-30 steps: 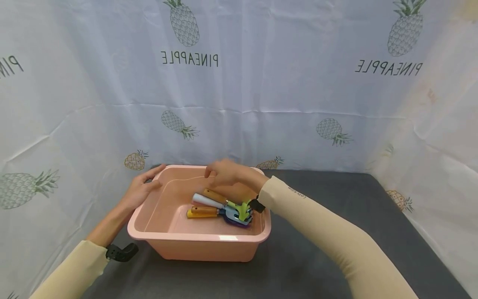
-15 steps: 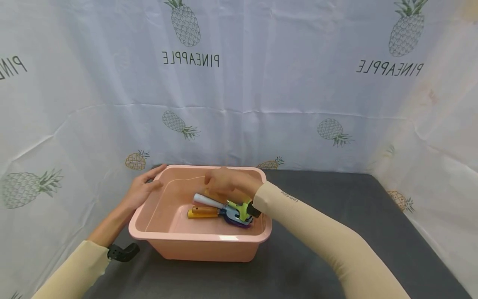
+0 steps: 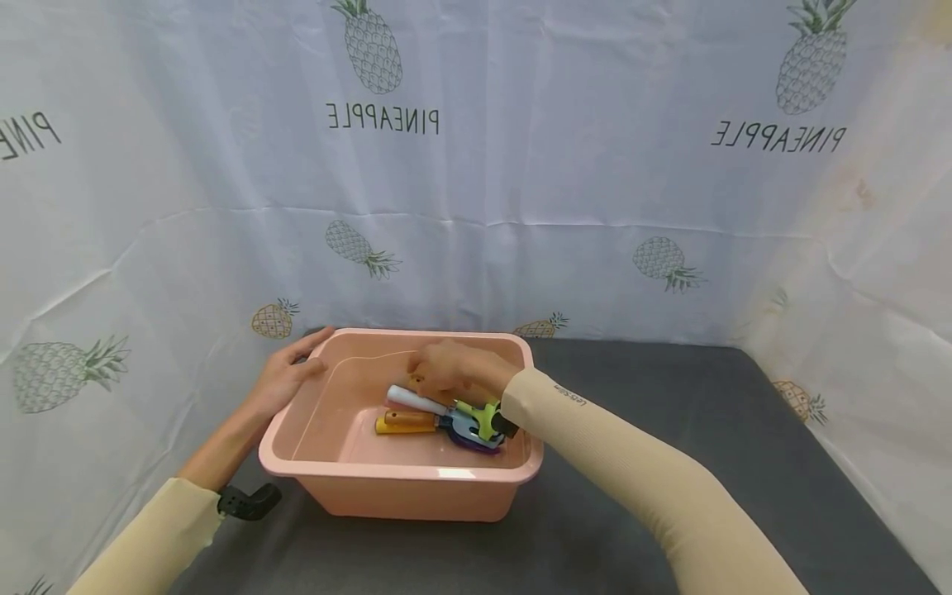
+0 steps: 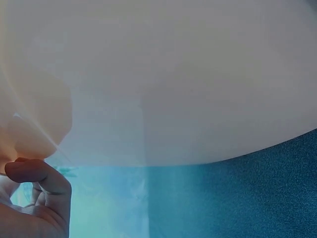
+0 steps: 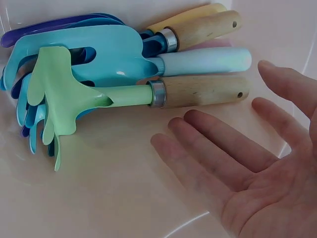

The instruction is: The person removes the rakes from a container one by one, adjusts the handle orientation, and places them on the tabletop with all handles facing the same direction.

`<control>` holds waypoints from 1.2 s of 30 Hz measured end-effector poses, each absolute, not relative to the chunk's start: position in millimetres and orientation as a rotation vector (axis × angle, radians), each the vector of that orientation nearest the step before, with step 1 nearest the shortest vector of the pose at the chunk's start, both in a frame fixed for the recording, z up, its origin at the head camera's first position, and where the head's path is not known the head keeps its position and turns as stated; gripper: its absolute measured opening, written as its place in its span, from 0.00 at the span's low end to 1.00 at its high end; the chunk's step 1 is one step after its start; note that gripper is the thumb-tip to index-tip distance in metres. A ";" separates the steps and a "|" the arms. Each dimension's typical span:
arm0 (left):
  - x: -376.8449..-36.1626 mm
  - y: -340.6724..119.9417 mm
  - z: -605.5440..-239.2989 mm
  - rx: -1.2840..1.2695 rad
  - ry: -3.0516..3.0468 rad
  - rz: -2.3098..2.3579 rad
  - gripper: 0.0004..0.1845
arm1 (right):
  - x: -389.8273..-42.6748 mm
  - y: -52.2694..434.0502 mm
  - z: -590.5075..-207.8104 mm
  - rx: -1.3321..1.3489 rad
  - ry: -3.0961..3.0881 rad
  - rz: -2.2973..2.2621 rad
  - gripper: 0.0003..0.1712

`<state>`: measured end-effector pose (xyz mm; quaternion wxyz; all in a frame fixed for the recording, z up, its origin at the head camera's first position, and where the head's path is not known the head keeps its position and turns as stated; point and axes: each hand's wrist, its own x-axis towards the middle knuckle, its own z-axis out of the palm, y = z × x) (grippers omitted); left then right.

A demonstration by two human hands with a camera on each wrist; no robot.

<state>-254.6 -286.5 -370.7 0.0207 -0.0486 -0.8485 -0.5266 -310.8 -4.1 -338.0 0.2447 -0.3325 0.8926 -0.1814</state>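
A pink tub (image 3: 416,483) sits on a dark grey table (image 3: 669,413), and everything else here is told from that tub.

At the tub's far left corner is the left hand (image 3: 286,376). Its fingers lie over the rim there, and the thumb (image 4: 37,173) curls a little just under the edge — so the hand holds the tub's corner. A small black camera (image 3: 249,502) sits on that wrist, just left of the tub's near left corner.

Inside the tub lies a little pile of garden tools, with the handles pointing to the tub's left and the heads bunched at its right. The tool nearest the front wall has a yellow and wooden handle (image 3: 402,422). Behind it is one with a pale blue handle (image 3: 412,401). The one farthest back is a green rake (image 5: 67,101) with a wooden handle (image 5: 203,90). A blue tool head (image 5: 94,54) and a purple one (image 5: 29,34) lie under the rake.

The right hand (image 3: 446,368) is inside the tub, near the back wall, just over the handles. Its fingers (image 5: 218,144) are straight and spread — wide open, with nothing in them. The fingertips are just beside the rake's wooden handle but do not touch it.

A white cloth with pineapples (image 3: 476,165) hangs behind the tub.
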 end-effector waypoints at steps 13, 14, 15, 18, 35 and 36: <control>-255.6 -283.3 -369.5 -0.152 -2.634 -1.647 0.34 | -312.6 -7.5 -344.0 -0.828 2.403 -0.480 0.23; -255.7 -283.0 -369.5 -0.152 -2.637 -1.646 0.34 | -312.6 -7.4 -344.5 -0.856 2.420 -0.440 0.21; -255.7 -282.6 -369.2 -0.157 -2.640 -1.647 0.34 | -312.2 -7.5 -345.3 -0.840 2.409 -0.471 0.19; -255.7 -281.7 -368.4 -0.157 -2.642 -1.654 0.34 | -312.4 -7.8 -346.7 -0.839 2.406 -0.486 0.14; -254.9 -284.4 -370.5 -0.145 -2.629 -1.660 0.34 | -312.6 -15.9 -353.9 -1.030 2.578 -0.348 0.02; -254.7 -284.4 -370.8 -0.142 -2.628 -1.666 0.34 | -312.4 -16.5 -355.0 -1.050 2.589 -0.335 0.03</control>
